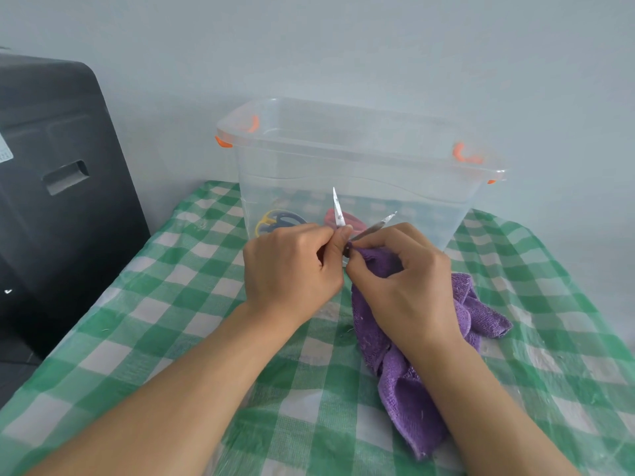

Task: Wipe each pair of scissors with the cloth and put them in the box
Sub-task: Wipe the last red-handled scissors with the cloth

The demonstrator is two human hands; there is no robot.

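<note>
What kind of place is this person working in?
Probably a home or small workroom: a table with a green checked cloth against a plain pale wall, a clear plastic storage box, and a black case beside it.

two hands (292, 266), one open scissors (338, 211), one purple cloth (412, 389), one clear box (360, 159), two scissors inside (280, 221)

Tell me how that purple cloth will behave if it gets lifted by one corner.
The purple cloth would probably droop: it already lies crumpled in soft folds on the checked tablecloth. Its fuzzy weave suggests it won't slip from the right hand. Likely light, since it hangs loosely there.
</note>
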